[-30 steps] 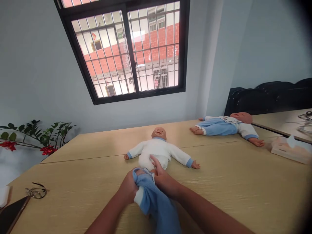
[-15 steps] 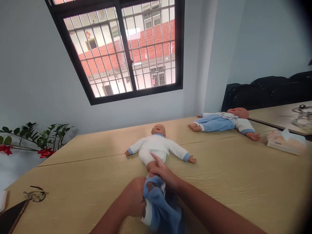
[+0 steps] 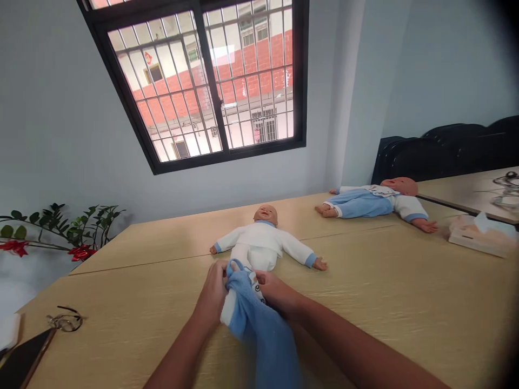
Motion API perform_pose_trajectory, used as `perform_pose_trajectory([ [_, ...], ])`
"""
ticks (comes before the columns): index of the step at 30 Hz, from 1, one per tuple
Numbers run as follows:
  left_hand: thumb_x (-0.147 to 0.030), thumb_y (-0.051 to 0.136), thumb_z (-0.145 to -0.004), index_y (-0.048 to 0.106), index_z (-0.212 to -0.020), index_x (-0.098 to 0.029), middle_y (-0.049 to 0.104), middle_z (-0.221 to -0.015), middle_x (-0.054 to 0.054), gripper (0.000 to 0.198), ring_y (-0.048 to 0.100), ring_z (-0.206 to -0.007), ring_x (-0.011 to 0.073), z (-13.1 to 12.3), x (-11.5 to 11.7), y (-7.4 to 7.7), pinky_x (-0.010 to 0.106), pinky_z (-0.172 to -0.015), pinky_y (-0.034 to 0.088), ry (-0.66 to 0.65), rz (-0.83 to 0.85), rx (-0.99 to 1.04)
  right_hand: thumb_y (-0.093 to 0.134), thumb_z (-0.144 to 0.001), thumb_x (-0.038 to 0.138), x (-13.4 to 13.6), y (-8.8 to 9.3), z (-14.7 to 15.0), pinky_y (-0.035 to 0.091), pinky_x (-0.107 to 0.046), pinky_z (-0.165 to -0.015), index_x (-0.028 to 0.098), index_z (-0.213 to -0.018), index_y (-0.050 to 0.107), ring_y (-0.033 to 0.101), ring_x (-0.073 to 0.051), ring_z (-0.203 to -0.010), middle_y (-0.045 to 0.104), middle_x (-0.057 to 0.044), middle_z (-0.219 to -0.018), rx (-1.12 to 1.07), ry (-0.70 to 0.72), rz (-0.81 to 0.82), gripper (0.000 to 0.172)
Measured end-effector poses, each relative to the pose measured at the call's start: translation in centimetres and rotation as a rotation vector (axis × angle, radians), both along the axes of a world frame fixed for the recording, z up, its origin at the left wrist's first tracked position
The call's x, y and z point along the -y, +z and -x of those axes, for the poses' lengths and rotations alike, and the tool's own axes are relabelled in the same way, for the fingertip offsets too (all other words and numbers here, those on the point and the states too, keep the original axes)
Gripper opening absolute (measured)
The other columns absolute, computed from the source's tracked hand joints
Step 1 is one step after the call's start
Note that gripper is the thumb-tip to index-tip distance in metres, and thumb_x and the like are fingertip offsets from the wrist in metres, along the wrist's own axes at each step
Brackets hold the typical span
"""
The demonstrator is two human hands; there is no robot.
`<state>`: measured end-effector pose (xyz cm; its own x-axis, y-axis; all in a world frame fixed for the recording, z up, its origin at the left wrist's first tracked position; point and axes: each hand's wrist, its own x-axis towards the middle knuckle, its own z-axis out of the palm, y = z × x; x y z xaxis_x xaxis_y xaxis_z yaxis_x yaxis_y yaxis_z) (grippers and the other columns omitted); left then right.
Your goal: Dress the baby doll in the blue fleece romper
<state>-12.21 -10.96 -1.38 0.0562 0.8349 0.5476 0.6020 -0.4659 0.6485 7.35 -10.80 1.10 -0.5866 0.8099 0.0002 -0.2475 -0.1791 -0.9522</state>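
A baby doll [image 3: 259,240] in a white top with blue cuffs lies on its back on the table, head toward the window and arms spread. Blue baby trousers [image 3: 263,329] with a white cuff are bunched around the doll's lower leg and hang toward me. My left hand [image 3: 214,289] is closed on the left edge of the bunched cloth. On the other side, my right hand [image 3: 275,292] pinches the cloth by a white printed patch. The cloth and my hands hide the doll's feet and lower legs.
A second doll [image 3: 365,201] in blue trousers lies at the back right, beside a tissue box [image 3: 482,235]. Glasses [image 3: 67,321] and a dark flat object [image 3: 28,356] lie at the left. A potted plant [image 3: 81,229] stands beyond the table's left edge.
Both hands and the blue trousers have moved up the doll's leg toward its body. My right hand has left the doll's bare leg and now grips the cloth.
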Motion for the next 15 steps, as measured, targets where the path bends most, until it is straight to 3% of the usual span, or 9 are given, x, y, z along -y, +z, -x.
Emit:
perform_pose_trajectory([
  [5,-0.015,0.056,-0.081,0.044,-0.079,-0.022,0.051,-0.084,-0.001,0.014,0.047,-0.077,0.0152,1.0,-1.2,-1.1,0.025,-0.071,0.043,0.057,-0.168,0.147,0.084,-0.074,0.039,-0.6,-0.6,-0.4,0.050,-0.030,-0.079,0.017,-0.091,0.071,0.065,-0.017,-0.081,0.071,-0.003,-0.089,-0.095,0.088,0.153,0.031],
  [9,-0.016,0.059,-0.082,0.037,-0.067,-0.023,0.049,-0.070,-0.003,0.027,0.046,-0.066,0.0135,1.2,-0.5,-0.4,0.023,-0.061,0.039,-0.118,-0.216,0.187,0.088,-0.075,0.035,-0.8,-1.3,-0.4,0.050,-0.026,-0.078,0.019,-0.118,0.068,0.068,-0.015,-0.088,0.072,-0.004,-0.102,-0.153,0.138,0.157,0.050],
  [12,-0.022,0.064,-0.089,0.045,-0.062,-0.021,0.058,-0.069,0.000,0.033,0.055,-0.071,0.0148,1.4,0.1,0.6,0.025,-0.067,0.046,-0.240,-0.252,0.129,0.088,-0.076,0.035,-0.8,-1.5,-0.3,0.052,-0.028,-0.080,0.022,-0.129,0.063,0.069,-0.018,-0.095,0.072,-0.007,-0.112,-0.164,0.123,0.134,0.060],
  [15,-0.027,0.067,-0.091,0.061,-0.071,-0.021,0.069,-0.077,0.003,0.022,0.066,-0.077,0.0169,1.8,0.3,1.2,0.028,-0.073,0.052,-0.295,-0.223,0.071,0.088,-0.075,0.034,-0.7,-1.6,-0.1,0.054,-0.030,-0.080,0.023,-0.126,0.064,0.070,-0.019,-0.094,0.073,-0.006,-0.109,-0.172,0.059,0.115,0.057],
])
